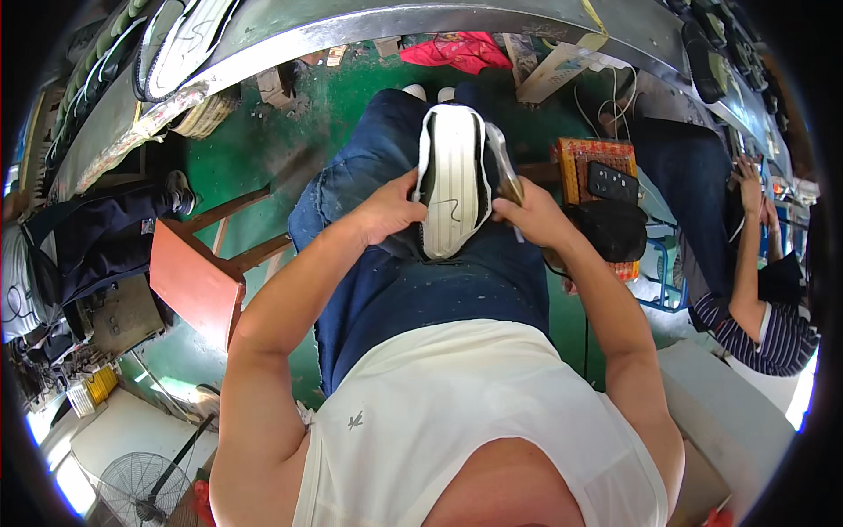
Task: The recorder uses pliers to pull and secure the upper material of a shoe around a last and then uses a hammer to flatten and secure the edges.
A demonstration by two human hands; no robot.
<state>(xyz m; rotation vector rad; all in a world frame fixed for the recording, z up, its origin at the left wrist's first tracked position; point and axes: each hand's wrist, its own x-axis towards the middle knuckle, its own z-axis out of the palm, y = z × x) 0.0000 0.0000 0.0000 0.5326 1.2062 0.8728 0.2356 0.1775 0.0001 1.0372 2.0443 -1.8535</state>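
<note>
A shoe [454, 176] rests on my lap between my thighs, its pale white sole turned up and a dark upper showing at the edges. A thin dark line, like a thread, curls over the sole near my left hand. My left hand [388, 211] is closed on the shoe's left edge, thumb against the sole side. On the shoe's right side, my right hand [534, 215] pinches a slim tool [502, 158] with a shiny, blade-like length and a brownish part near the fingers. The tool lies alongside the shoe's edge; its exact kind is unclear.
A metal-edged workbench [369, 25] curves across the far side, with shoes [189, 44] on it. An orange stool [198, 281] stands at left. At right, a phone [612, 183] and black pouch [608, 230] lie on an orange crate. Co-workers sit on both sides.
</note>
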